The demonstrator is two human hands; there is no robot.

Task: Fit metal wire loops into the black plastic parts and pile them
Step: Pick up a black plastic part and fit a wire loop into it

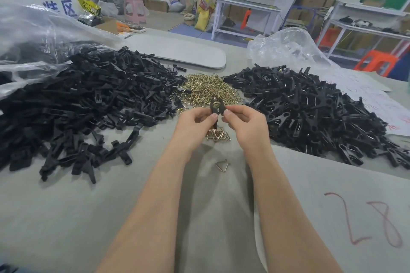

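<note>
Here, both hands, left and right, pinch one black part between them. Wire loops lie heaped just beyond, between two black piles.

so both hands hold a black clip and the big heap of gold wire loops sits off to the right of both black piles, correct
Not quite. The heap of wire loops lies between the two black piles, with the left pile on one side and the right pile on the other, as the head view shows. The left hand and right hand do hold a black clip.
</note>
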